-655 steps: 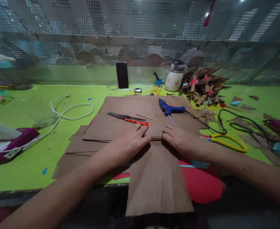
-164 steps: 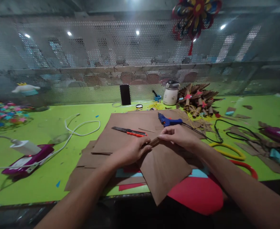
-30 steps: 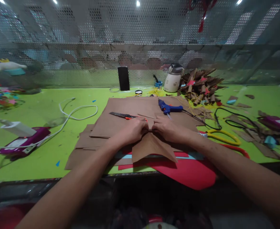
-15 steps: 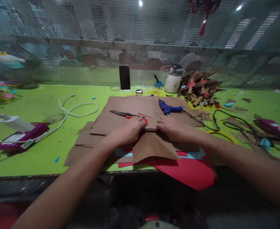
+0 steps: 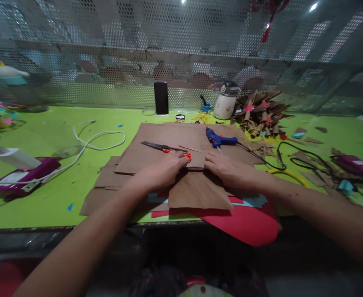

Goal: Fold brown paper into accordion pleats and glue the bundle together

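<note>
A small piece of brown kraft paper point(image 5: 200, 194) lies between my hands, with its near edge jutting toward me over red and blue sheets. My left hand point(image 5: 166, 170), fingers curled, grips the paper's far left part. On the far right part, my right hand point(image 5: 223, 168) is closed in the same way. An orange-and-black box cutter point(image 5: 163, 147) rests on the large brown paper stack point(image 5: 144, 136), its handle end right by my left fingers. A thin stick point(image 5: 189, 148) lies near it. Just beyond my right hand is a blue glue gun point(image 5: 220, 139). My fingertips are partly hidden.
A phone point(image 5: 161, 98) stands upright at the back, near a white flask point(image 5: 226, 103). Rolled brown paper pieces point(image 5: 262, 113) are heaped at the right. A white cable point(image 5: 102, 140) and purple power strip point(image 5: 23, 177) lie at the left; a black cord point(image 5: 305, 152) trails right.
The view has shifted slightly. The near edge of the small brown paper lies a little flatter between my hands, which have barely moved.
</note>
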`<state>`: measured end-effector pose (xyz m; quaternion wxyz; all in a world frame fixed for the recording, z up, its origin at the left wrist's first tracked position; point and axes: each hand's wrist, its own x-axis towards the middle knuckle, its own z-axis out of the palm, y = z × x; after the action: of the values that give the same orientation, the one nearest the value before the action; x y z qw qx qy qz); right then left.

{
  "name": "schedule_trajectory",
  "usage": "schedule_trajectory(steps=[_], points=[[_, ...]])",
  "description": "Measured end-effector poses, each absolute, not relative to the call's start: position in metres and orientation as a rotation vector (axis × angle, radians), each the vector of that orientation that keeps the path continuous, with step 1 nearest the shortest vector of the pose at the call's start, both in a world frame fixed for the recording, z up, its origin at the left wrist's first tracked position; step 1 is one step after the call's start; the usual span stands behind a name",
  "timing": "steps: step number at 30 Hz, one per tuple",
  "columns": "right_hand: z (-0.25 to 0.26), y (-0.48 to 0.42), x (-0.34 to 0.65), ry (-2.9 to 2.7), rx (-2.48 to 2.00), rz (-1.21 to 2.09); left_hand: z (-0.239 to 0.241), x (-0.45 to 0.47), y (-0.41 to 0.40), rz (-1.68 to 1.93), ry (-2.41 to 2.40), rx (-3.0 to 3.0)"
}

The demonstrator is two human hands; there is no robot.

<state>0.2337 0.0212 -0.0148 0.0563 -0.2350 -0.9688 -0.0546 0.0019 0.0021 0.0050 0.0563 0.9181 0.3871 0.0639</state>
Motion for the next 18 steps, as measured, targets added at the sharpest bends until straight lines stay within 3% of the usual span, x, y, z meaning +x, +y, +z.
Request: schedule_trajectory(steps=[12,18], points=[[-0.011,0.013,0.229,-3.025,-0.621,-0.537,0.000,0.003,0.002,0.234,1.158,2.843],[-0.013,0.012,0.233,-2.850,-0.817,-0.393,0.015,-0.007,0.010,0.305,1.068,2.527]])
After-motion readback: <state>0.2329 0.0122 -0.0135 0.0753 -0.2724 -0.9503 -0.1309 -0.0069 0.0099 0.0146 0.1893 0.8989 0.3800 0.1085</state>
